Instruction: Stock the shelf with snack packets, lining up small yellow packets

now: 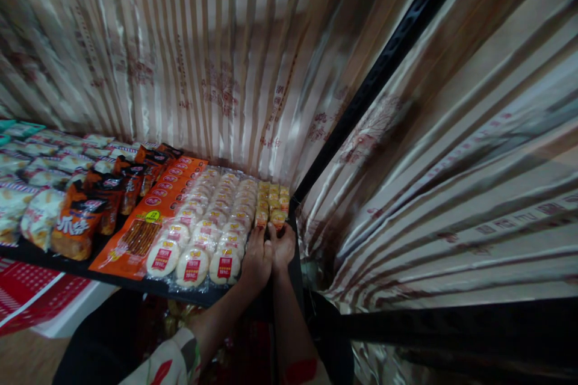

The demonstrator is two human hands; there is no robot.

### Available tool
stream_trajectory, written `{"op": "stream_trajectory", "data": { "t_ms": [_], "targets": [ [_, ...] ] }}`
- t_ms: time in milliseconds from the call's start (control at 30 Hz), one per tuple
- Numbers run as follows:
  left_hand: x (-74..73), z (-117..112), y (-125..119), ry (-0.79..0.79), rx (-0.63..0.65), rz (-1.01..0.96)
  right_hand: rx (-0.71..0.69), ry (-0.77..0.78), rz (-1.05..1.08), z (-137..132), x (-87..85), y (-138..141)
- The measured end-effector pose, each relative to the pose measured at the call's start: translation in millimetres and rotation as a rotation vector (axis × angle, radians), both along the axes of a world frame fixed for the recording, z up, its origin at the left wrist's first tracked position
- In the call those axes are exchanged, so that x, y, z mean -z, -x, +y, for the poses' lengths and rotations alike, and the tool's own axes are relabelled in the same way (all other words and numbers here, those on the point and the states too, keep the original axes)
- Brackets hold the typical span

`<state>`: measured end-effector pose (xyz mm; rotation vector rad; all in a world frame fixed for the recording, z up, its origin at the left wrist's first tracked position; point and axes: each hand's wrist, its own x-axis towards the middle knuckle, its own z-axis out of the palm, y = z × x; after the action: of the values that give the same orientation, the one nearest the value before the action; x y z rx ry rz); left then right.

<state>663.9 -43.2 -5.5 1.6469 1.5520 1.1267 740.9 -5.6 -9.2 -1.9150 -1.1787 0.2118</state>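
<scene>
Small yellow snack packets (pixel 273 195) stand in short rows at the right end of the black shelf (pixel 266 301). My left hand (pixel 258 257) has its fingers closed at the front packet of the left row. Beside it, my right hand (pixel 282 246) pinches the front packet of the row to its right. The two hands touch or nearly touch, and they partly cover the lower edges of these packets. Just left of my left hand are rows of round white crackers (pixel 224 264) in clear wrappers with red labels.
Further left lie a flat orange snack bag (pixel 130 240), upright orange-and-black bags (pixel 76 222) and several white packets (pixel 43 216). A black metal post (pixel 361 96) rises at the shelf's back right corner. Pleated curtains (pixel 217 72) hang behind and to the right. A red basket (pixel 27 295) stands below left.
</scene>
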Motion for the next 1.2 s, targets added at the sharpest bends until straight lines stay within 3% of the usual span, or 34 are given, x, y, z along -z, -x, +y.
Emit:
{"op": "stream_trajectory", "data": {
  "t_ms": [333, 600, 800, 967, 1200],
  "targets": [
    [6.4, -0.4, -1.6, -0.049, 0.008, -0.015, -0.051, -0.01, 0.032, -3.8, 0.0, -1.3],
    [3.0, -7.7, -2.5, -0.094, 0.028, 0.042, -0.034, -0.156, -0.038, -1.7, 9.7, -2.9],
    [6.5, -7.8, -2.3, -0.097, 0.045, 0.036, -0.133, -0.031, 0.028, -1.0, 9.7, -3.4],
    [8.3, -6.3, -2.9, -0.098, 0.042, 0.063, -0.136, -0.03, 0.038, -1.6, 6.1, -1.7],
    [0.3, -8.2, -2.1, -0.082, 0.058, 0.107, -0.132, 0.007, 0.019, 0.4, 7.8, -1.9]
  ]
}}
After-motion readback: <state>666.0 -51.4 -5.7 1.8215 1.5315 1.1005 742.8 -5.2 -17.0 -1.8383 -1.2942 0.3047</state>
